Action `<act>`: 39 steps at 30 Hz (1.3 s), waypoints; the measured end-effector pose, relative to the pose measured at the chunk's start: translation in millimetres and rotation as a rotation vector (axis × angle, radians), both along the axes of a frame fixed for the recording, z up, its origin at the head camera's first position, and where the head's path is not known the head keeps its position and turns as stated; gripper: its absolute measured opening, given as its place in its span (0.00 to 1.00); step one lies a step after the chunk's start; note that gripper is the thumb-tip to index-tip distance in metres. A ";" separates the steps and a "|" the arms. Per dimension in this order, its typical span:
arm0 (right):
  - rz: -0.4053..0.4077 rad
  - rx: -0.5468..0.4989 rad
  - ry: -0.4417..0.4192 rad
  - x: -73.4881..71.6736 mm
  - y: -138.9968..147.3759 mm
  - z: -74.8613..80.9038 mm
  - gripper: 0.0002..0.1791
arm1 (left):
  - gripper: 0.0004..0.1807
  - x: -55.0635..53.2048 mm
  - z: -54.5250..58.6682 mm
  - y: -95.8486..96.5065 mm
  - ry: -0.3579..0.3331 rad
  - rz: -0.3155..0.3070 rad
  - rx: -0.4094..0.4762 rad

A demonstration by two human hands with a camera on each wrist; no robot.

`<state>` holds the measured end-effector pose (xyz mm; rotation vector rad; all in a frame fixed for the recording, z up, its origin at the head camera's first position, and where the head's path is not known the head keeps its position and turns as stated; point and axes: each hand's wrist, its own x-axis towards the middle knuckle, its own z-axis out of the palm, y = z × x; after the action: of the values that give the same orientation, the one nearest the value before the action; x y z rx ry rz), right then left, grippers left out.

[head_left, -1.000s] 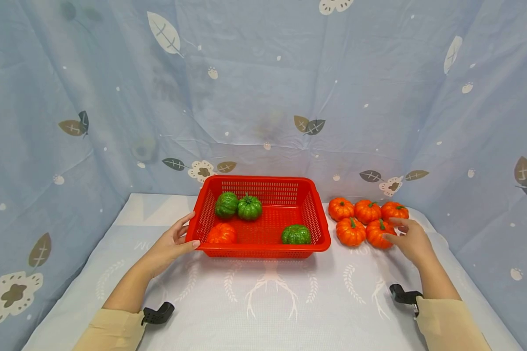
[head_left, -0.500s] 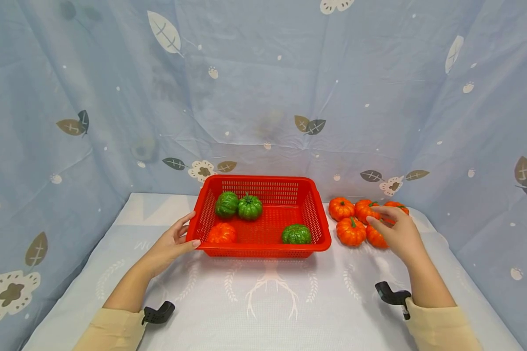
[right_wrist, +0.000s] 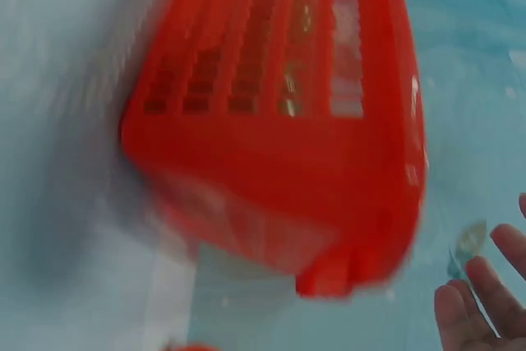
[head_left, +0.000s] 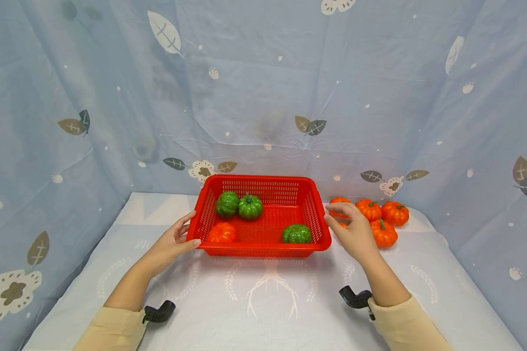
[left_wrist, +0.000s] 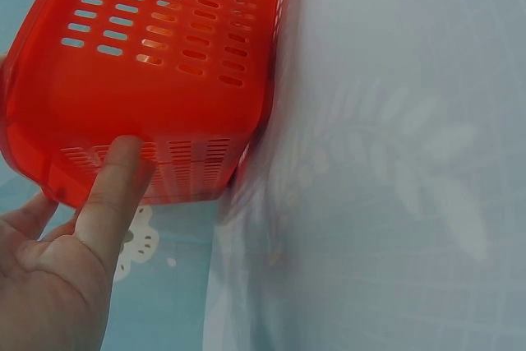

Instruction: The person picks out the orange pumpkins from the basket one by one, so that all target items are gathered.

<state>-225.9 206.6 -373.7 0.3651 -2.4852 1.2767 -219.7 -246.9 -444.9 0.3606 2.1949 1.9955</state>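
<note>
A red plastic basket (head_left: 263, 251) with slotted walls stands at the middle back of the table. My left hand (head_left: 169, 248) rests against its left end, fingers spread along the rim and thumb laid at the front corner. In the left wrist view that thumb (left_wrist: 115, 191) lies extended on the outer wall. My right hand (head_left: 353, 231) is by the basket's right rim, fingers loosely bent and nothing held. It partly covers an orange pumpkin (head_left: 339, 200) and hides most of another. Inside the basket are an orange pumpkin (head_left: 222, 233) and green pumpkins (head_left: 227, 204), (head_left: 250, 207), (head_left: 296, 234).
Right of the hand sit more small orange pumpkins (head_left: 369, 210), (head_left: 395, 213), (head_left: 383, 235) in two rows. A patterned blue curtain (head_left: 263, 87) hangs behind and beside the white-clothed table (head_left: 270, 317). Each wrist carries a black camera mount (head_left: 159, 312).
My right hand has moved left from the far-right pumpkins, across the group, to the basket's right rim. The left hand and the basket have stayed put.
</note>
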 end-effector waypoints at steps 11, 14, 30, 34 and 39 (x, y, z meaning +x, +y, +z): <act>0.129 -0.043 0.011 -10.3 -62.7 -10.1 0.15 | 0.48 -0.4 1.0 0.0 -0.010 -0.003 0.008; 0.147 -0.016 -0.008 -13.2 -78.8 -13.8 0.15 | 0.49 -0.8 0.3 -0.4 -0.012 -0.001 0.006; 0.273 0.112 -0.150 -32.3 -143.3 -20.3 0.18 | 0.48 -1.7 -2.4 -0.5 0.003 0.000 -0.004; 0.307 0.145 -0.188 -37.3 -155.4 -22.1 0.18 | 0.48 -2.3 -3.8 -0.5 0.005 0.001 -0.011; 0.342 0.190 -0.243 -46.1 -170.8 -25.2 0.19 | 0.48 -1.4 -5.1 -1.0 0.008 0.012 -0.031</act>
<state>-271.9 35.9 -398.9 0.7510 -2.8529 1.2736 -221.2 -247.9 -450.0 0.3532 2.2346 1.9672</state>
